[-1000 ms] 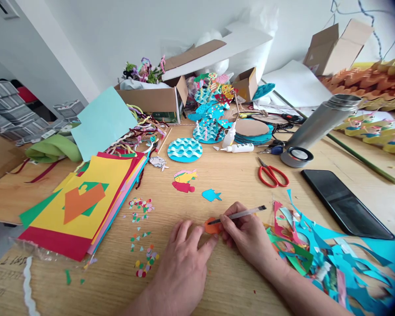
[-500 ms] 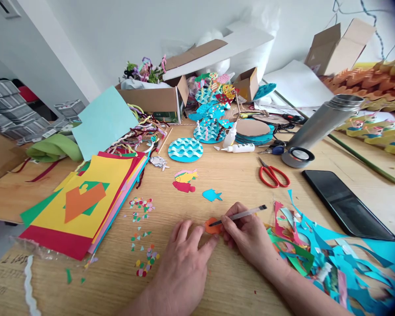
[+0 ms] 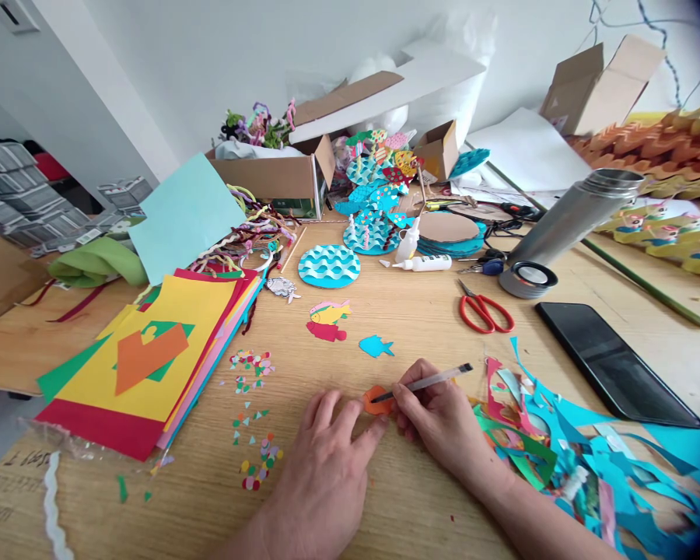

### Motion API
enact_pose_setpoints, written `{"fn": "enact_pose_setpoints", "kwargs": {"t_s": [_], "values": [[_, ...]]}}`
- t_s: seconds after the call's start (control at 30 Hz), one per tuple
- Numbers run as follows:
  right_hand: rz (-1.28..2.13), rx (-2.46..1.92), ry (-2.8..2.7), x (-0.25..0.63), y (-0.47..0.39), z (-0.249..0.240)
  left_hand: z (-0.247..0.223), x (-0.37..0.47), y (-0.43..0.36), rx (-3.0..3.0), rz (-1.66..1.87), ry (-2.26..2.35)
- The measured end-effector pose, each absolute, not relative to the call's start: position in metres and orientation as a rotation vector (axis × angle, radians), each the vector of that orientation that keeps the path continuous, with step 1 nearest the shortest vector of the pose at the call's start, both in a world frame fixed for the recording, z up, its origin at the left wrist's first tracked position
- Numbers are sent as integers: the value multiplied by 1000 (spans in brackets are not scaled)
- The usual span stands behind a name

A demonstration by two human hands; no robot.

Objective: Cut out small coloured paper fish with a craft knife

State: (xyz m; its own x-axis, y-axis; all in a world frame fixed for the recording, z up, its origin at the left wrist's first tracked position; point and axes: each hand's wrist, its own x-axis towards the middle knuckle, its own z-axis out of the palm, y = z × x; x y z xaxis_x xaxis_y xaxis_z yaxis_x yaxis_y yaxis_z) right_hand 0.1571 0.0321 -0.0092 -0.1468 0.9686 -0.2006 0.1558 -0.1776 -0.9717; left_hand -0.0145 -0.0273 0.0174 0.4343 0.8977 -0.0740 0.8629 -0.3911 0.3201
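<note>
On the wooden table lies a small orange paper cutout point(image 3: 376, 397), partly covered by my fingers. My left hand point(image 3: 335, 447) rests palm down beside it, its index finger and thumb holding the cutout's edges against the table. My right hand point(image 3: 435, 416) pinches a pen point(image 3: 435, 379) with a clear barrel, whose dark tip touches the orange paper. Just beyond are a blue paper fish point(image 3: 376, 345) and a small stack of yellow, red, pink and green paper fish point(image 3: 327, 320).
Red-handled scissors point(image 3: 485, 311), a phone point(image 3: 615, 362) and a steel flask point(image 3: 575, 218) stand or lie to the right, above paper scraps point(image 3: 595, 459). Coloured sheets point(image 3: 169, 350) and confetti point(image 3: 262, 463) lie left. Farther back are a wavy blue disc point(image 3: 329, 267) and glue bottles point(image 3: 428, 263).
The pen tip has shifted very slightly left on the orange cutout. Both hands stay in nearly the same place.
</note>
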Motion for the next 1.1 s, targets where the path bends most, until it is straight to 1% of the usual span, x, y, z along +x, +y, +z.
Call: {"fn": "enact_pose_setpoints", "kwargs": {"t_s": [1.1], "values": [[1384, -1366, -1340, 158, 31, -16, 20, -14, -27, 2378, 158, 1517]]}}
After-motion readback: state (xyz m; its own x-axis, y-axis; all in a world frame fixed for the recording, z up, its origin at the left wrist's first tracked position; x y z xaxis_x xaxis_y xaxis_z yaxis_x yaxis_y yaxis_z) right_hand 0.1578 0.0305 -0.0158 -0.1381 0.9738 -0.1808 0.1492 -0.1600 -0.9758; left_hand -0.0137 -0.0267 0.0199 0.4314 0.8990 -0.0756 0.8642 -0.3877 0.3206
